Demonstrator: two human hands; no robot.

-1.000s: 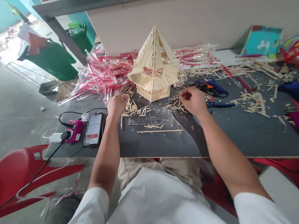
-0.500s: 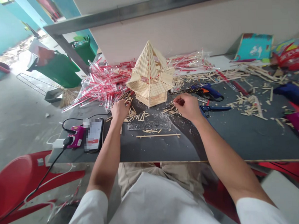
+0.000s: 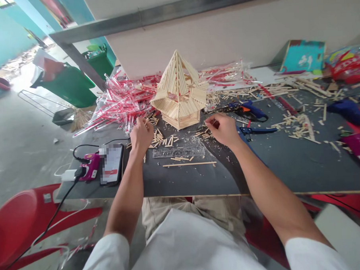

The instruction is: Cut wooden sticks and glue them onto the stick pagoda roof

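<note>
A model pavilion of pale wooden sticks (image 3: 179, 91), with a pointed roof and flared lower eaves, stands upright on the dark table. To its left is my left hand (image 3: 141, 136), fingers curled beside a pile of short stick pieces (image 3: 160, 139); its fingertips are partly hidden. My right hand (image 3: 223, 128) is on the other side, thumb and forefinger pinched close to the model's base. Anything between them is too small to make out. In front of the model lie a clear ruler (image 3: 178, 152) and one long thin stick (image 3: 189, 164).
Red-and-clear plastic wrappers (image 3: 121, 99) heap up behind on the left. Blue glue gun (image 3: 253, 110) and blue-handled pliers-like tool (image 3: 257, 130) lie right of my right hand. A phone (image 3: 112, 164) and a purple power adapter (image 3: 91, 166) with cables sit at left.
My left hand has drawn slightly up and left, its fingers curling more. My right hand keeps its pinch in nearly the same place. The whole view has shifted a little.
</note>
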